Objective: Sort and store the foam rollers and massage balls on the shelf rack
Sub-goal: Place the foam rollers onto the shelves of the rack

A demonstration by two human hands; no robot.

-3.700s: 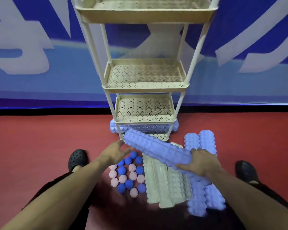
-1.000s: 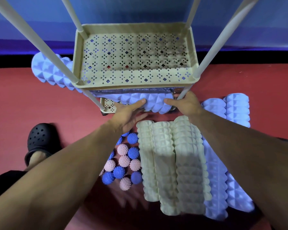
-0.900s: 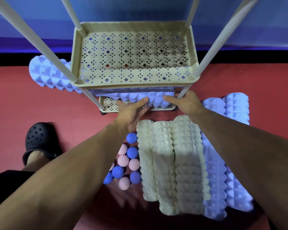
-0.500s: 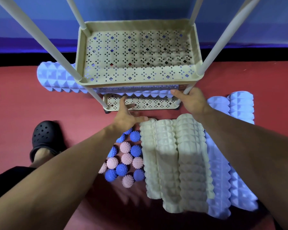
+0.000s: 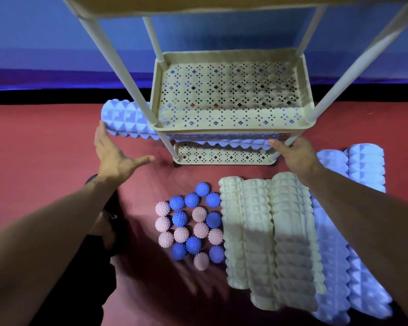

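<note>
A cream shelf rack [image 5: 231, 131] stands on the red floor with perforated trays. A light blue foam roller [image 5: 125, 118] lies across the bottom tray [image 5: 222, 156], its left end sticking far out past the rack. My left hand [image 5: 113, 156] is spread flat at that protruding end, fingertips touching it. My right hand [image 5: 292, 154] touches the roller's right end by the rack's front right post. Three cream rollers [image 5: 269, 234] and more light blue rollers [image 5: 363, 168] lie on the floor to the right. Several blue and pink spiky massage balls [image 5: 191, 224] sit in a cluster.
The middle tray [image 5: 231, 95] holds nothing. A blue wall [image 5: 57, 43] with a black base strip runs behind the rack. My dark-clothed leg and shoe [image 5: 104, 222] sit under my left forearm. Bare red floor [image 5: 33, 149] lies to the left.
My left hand has left the roller's middle front and swung left to its protruding end. The view has pulled back. My right hand stays at the right end.
</note>
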